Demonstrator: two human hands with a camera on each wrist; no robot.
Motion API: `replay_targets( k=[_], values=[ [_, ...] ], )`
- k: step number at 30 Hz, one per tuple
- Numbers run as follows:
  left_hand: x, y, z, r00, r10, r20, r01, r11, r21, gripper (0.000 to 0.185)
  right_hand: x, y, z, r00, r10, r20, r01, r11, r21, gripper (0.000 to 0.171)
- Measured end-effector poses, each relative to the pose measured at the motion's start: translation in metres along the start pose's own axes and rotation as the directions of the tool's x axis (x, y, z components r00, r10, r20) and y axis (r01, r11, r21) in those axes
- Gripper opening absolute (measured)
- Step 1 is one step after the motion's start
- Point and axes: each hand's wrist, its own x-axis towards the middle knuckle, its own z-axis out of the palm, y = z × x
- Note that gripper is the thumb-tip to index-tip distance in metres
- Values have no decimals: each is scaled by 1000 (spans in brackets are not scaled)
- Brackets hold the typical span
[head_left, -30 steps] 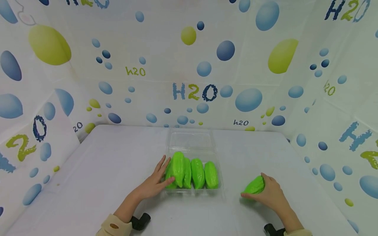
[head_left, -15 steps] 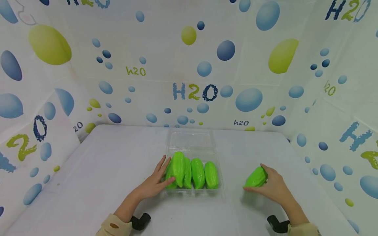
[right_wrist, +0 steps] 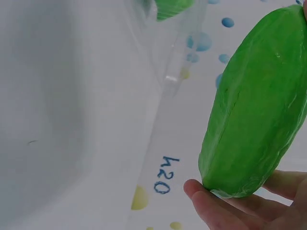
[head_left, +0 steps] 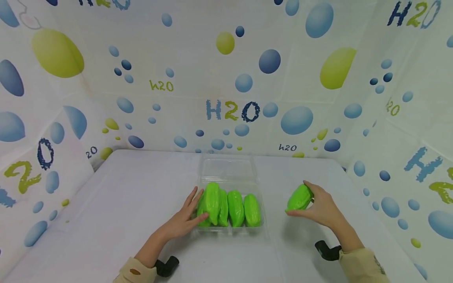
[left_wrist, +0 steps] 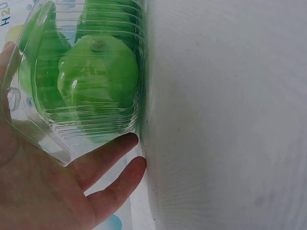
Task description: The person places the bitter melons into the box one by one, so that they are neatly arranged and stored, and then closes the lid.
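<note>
- Seen from the head view, the right hand [head_left: 323, 208] holds a green fruit [head_left: 299, 197] clear of the table [head_left: 124, 196], to the right of the clear tray [head_left: 230, 230] and apart from it, fingers over the far end and thumb under the near end. The left hand [head_left: 184, 220] lies with straight fingers against the tray's left side, touching the outermost of the fruits in the tray [head_left: 228, 204]. The tray's lid [head_left: 228, 169] lies open behind.
- From the left wrist, the left hand [left_wrist: 43, 187] shows its fingers [left_wrist: 108, 155] flat along the tray [left_wrist: 62, 129] wall, bracing rather than gripping. That ribbed wall looks thin and flexible, so it probably slides or buckles if pushed hard.
- From the right wrist, the fruit [right_wrist: 256, 105] fills the view, ridged and glossy, its skin possibly wrapped in film; I cannot tell for sure. The fingertips [right_wrist: 211, 201] cup its lower end. It looks light and stiff but slick, so a hold across the ridges at both ends seems safer than a pinch on the smooth flank.
</note>
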Motion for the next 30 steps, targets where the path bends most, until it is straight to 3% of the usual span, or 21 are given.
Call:
replay_targets(
  k=[12, 23, 30],
  values=[
    [-1, 0, 0, 1000, 8, -8, -9, 1000, -18, 76, 20, -13, 7, 992, -124, 25, 122, 990, 68, 111],
    [0, 2, -2, 1000, 10, -6, -10, 1000, -17, 77, 36, -26, 14, 965, -259, 36, 253, 959, 127, 111],
    [1, -2, 0, 1000, 12, -3, -12, 1000, -21, 77, 45, -35, 23, 949, -301, 95, 279, 941, 191, 114]
  ],
)
